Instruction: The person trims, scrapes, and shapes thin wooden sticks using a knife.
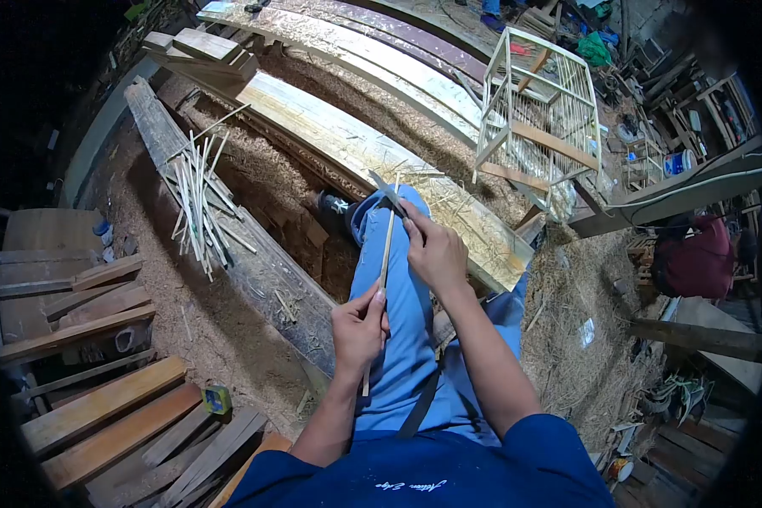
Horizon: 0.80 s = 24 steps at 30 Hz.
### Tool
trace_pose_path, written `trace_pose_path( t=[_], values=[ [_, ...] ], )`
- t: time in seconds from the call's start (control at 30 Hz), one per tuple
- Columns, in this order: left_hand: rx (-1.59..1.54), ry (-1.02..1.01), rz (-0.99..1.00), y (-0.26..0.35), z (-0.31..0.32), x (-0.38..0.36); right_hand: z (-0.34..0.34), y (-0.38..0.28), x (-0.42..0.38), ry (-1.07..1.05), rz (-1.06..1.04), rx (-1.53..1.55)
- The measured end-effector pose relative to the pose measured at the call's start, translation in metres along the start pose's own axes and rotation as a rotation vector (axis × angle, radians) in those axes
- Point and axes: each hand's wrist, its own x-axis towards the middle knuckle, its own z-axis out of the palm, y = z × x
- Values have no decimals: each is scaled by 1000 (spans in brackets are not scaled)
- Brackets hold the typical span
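Note:
My left hand [360, 332] is closed around the lower part of a thin wooden stick [388, 250], which slants up over my thigh. In my right hand [436, 254] is a knife, its grey blade [387, 191] pointing up and left across the stick's upper end. The knife's handle is mostly hidden by my fingers. The stick's lower tip shows below my left hand. To the left, a loose pile of similar thin sticks [199, 207] lies on a weathered plank [258, 254].
A slatted wooden cage [540, 127] stands at the upper right. A long pale board [356, 140] covered in shavings runs past my knees. Wood offcuts [110, 406] and a tape measure [217, 400] lie at lower left. Shavings cover the floor [567, 339].

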Motion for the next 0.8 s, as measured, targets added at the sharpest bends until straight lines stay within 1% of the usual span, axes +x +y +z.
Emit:
trace_pose_path(
  t=[0.07, 0.17, 0.27, 0.3, 0.33, 0.43, 0.5, 0.73, 0.8],
  values=[
    [11, -14, 14, -1, 0, 0, 0, 2, -1, 25, 2, 8],
    [26, 13, -12, 1, -1, 0, -9, -7, -29, -37, -10, 51],
    [6, -4, -29, -5, -3, 2, -15, -17, -61, -107, -18, 72],
    [0, -12, -3, -9, -3, 2, -18, -20, -66, -142, -22, 74],
    [-8, -20, 25, -11, -3, 3, -20, -20, -66, -141, -16, 72],
    [-7, -11, 23, -12, -2, 4, -19, -19, -62, -175, 4, 34],
    [-12, -1, 19, -11, -3, 5, -12, -16, -54, -111, -65, 43],
    [-34, -2, 25, -9, -4, 7, -4, -17, -49, -80, -105, -34],
    [-12, -15, 22, -7, -3, 2, -3, -15, -47, -45, -100, -106]
  ],
)
